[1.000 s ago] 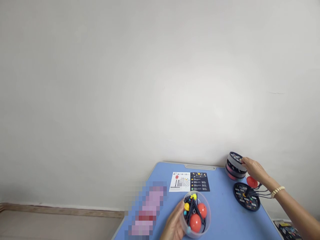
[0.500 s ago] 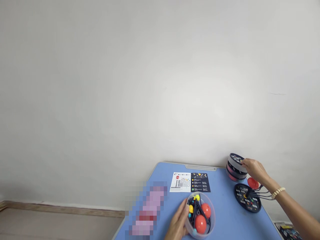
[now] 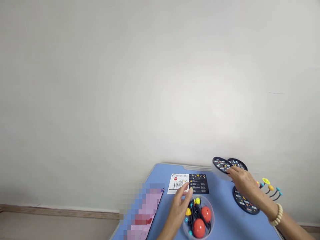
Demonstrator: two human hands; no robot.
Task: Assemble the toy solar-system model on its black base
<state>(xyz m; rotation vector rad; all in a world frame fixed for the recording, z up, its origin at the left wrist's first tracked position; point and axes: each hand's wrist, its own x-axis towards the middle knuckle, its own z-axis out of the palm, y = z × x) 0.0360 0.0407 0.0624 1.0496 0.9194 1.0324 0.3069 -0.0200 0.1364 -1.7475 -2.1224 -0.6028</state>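
Note:
My right hand (image 3: 242,181) grips a round clear tub (image 3: 217,170) with a printed black lid, tilted and held off the table. Beside it, another printed black lid (image 3: 239,162) belongs to a container partly hidden by that hand. With fingers apart, my left hand (image 3: 178,208) hovers at the left rim of an uncovered clear tub (image 3: 213,218). This tub holds two red half-shells (image 3: 199,228), black rods (image 3: 193,213) and small yellow and turquoise balls. Partly under my right forearm is a round printed black base (image 3: 245,202), with curved arms ending in coloured balls (image 3: 271,188).
An instruction leaflet (image 3: 178,183) lies flat behind the uncovered tub on the blue table (image 3: 222,206). At the left edge of the table lies a pink item (image 3: 147,210), mostly blurred out. A white wall (image 3: 160,100) rises behind the table.
My right hand has lifted the top lidded tub off the stack and moved it left. My left hand has let go of the uncovered tub and opened above its rim.

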